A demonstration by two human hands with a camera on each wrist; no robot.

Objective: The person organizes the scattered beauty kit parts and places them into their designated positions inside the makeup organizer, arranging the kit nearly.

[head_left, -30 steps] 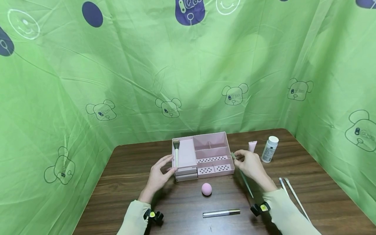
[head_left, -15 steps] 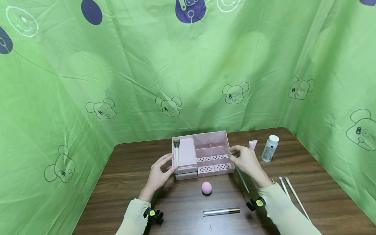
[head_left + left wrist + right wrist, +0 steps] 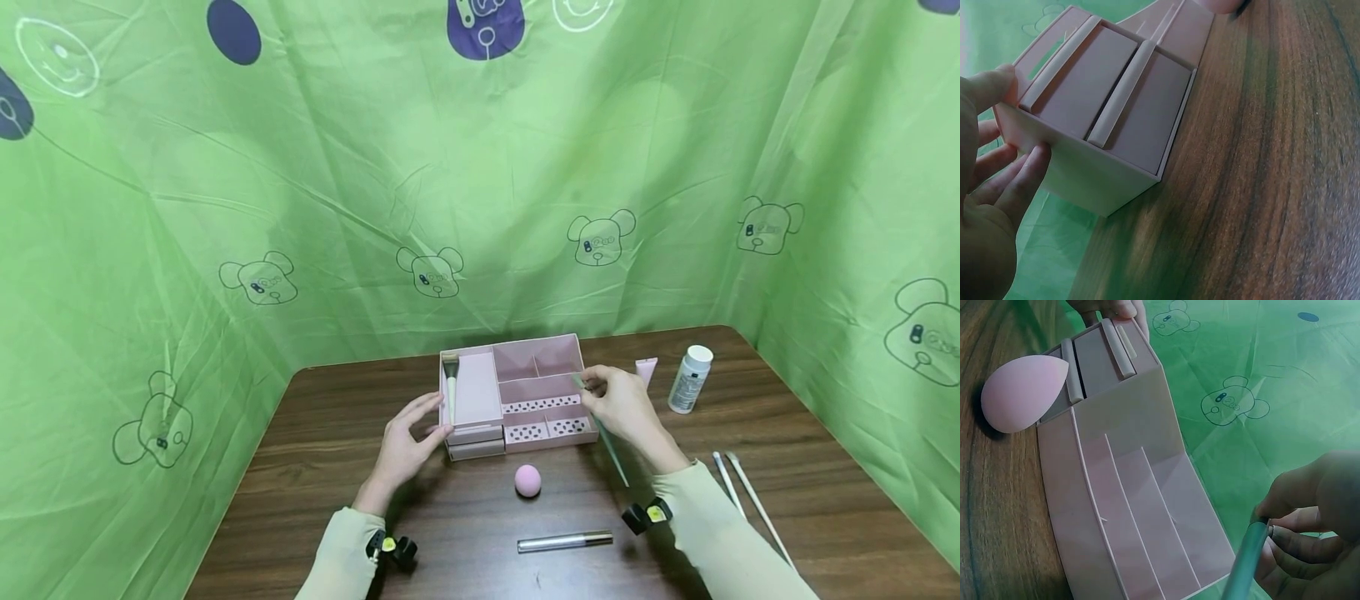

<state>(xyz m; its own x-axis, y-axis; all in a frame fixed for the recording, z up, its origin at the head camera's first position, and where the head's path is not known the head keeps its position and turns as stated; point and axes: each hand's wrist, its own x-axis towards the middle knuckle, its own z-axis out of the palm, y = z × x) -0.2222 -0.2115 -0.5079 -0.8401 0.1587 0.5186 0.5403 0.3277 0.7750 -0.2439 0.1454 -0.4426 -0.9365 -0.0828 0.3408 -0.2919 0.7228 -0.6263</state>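
Looking at wood table under the pink box. At left front corner of box: grip by left hand, thumb and fingers round the edge. At right wall of box: pinch by right hand on green brush, near its upper end, long handle out past the front right corner. Can't tell if touching wall. Might snag there or swivel, being held so far up. Could then skid box into pink sponge near its front.
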